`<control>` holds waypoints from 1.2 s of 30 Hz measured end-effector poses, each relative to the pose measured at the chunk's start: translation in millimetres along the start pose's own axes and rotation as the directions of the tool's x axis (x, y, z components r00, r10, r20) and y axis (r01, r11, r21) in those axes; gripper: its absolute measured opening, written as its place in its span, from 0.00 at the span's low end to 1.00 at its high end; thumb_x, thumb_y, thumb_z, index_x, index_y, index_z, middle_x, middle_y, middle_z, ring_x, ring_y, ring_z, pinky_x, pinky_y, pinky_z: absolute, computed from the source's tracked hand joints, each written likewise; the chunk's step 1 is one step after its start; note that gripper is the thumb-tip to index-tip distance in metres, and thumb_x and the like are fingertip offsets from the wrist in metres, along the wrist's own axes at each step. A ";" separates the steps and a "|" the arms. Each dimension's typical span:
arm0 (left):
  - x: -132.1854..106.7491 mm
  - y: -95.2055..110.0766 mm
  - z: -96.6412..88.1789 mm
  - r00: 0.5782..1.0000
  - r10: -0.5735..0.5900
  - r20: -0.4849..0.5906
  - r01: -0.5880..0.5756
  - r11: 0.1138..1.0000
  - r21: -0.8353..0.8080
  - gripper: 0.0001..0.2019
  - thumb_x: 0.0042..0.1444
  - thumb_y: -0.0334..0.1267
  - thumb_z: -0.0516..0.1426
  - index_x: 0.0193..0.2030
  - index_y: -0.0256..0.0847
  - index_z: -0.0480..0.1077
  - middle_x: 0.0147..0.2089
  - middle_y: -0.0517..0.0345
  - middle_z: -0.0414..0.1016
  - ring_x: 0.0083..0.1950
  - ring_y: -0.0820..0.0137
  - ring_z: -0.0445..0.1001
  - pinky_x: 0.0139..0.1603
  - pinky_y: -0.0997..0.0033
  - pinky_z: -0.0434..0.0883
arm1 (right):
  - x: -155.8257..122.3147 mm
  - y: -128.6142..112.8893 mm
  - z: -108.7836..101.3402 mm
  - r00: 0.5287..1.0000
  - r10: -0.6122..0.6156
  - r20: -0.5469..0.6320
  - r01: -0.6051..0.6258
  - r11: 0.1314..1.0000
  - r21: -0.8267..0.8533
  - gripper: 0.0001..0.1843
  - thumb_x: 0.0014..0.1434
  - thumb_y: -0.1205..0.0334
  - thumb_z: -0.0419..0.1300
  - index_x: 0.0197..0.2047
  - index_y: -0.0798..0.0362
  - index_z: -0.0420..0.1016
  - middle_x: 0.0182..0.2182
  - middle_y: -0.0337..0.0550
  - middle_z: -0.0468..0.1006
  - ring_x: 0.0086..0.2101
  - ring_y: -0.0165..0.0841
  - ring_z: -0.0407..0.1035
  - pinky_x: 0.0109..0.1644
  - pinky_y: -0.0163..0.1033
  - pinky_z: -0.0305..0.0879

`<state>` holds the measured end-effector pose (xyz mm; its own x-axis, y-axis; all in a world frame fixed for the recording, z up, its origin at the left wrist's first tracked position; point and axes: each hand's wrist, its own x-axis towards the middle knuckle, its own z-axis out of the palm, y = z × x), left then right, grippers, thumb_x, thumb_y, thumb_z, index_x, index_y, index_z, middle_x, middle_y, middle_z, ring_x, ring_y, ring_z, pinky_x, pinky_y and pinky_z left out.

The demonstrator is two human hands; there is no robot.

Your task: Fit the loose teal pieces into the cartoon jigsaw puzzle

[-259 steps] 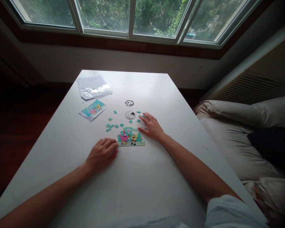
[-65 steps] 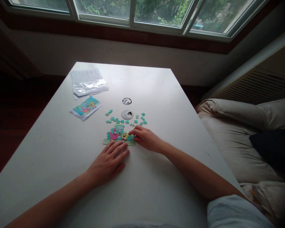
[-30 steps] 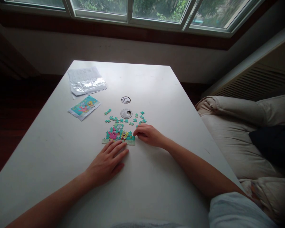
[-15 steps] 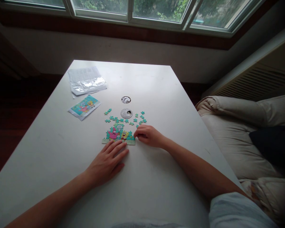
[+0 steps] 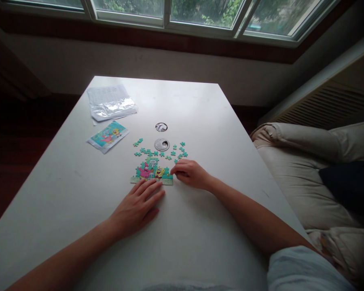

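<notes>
A partly joined jigsaw puzzle (image 5: 145,171) with cartoon figures, pink and yellow on green, lies flat on the white table. My left hand (image 5: 136,206) rests palm down with its fingers stretched out, the tips on the puzzle's near edge. At the puzzle's right edge, my right hand (image 5: 189,173) is curled, thumb and forefinger drawn together against the border. Whatever is between those fingertips is hidden. Several loose green puzzle pieces (image 5: 172,153) are scattered just beyond the puzzle, some close to my right knuckles.
A picture card (image 5: 108,136) of the same figures lies left of the pieces. Behind it are a clear plastic bag and papers (image 5: 112,103). Two round fittings, a metallic disc (image 5: 161,144) and a hole (image 5: 161,127), sit mid-table. A beige sofa (image 5: 285,178) stands at right.
</notes>
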<state>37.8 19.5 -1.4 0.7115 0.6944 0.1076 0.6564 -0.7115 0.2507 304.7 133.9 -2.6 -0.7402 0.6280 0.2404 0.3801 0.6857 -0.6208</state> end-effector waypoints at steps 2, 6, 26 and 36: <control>-0.1 -0.1 0.1 1.000 0.000 -0.003 0.000 1.000 -0.002 0.23 0.68 0.39 0.52 0.68 0.44 0.63 0.74 0.50 0.58 0.75 0.55 0.54 0.75 0.43 0.53 | 0.4 0.4 1.2 1.000 0.000 0.001 0.000 1.000 -0.025 0.13 0.58 0.74 0.56 0.39 0.51 0.80 0.31 0.41 0.77 0.32 0.32 0.66 0.40 0.35 0.61; -0.1 -0.4 0.4 1.000 0.004 -0.001 -0.004 1.000 0.006 0.23 0.68 0.39 0.52 0.69 0.44 0.63 0.74 0.50 0.57 0.75 0.55 0.54 0.75 0.43 0.53 | 1.0 0.1 2.4 0.999 0.000 0.042 0.004 0.996 -0.090 0.11 0.60 0.72 0.57 0.38 0.51 0.79 0.32 0.42 0.77 0.34 0.32 0.67 0.41 0.35 0.61; -0.4 -0.8 1.2 1.000 -0.002 -0.008 0.002 1.000 0.000 0.22 0.68 0.39 0.53 0.68 0.44 0.64 0.74 0.50 0.58 0.75 0.55 0.54 0.74 0.43 0.54 | -2.6 -9.4 2.0 0.996 -0.083 -0.016 0.075 0.958 -0.278 0.08 0.67 0.64 0.55 0.38 0.52 0.75 0.29 0.42 0.76 0.32 0.33 0.65 0.41 0.38 0.58; -0.1 -0.5 0.1 1.000 0.003 0.001 -0.003 1.000 0.011 0.22 0.69 0.40 0.52 0.68 0.43 0.64 0.74 0.50 0.58 0.75 0.55 0.54 0.74 0.42 0.55 | -1.6 3.1 3.5 0.982 0.013 -0.186 -0.042 0.988 -0.151 0.08 0.64 0.67 0.56 0.38 0.52 0.77 0.28 0.40 0.76 0.30 0.30 0.66 0.39 0.36 0.61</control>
<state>37.4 19.8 -1.6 0.7134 0.6925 0.1071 0.6573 -0.7143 0.2402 305.1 133.7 -7.5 -0.6187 0.6946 0.3671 0.4902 0.7065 -0.5105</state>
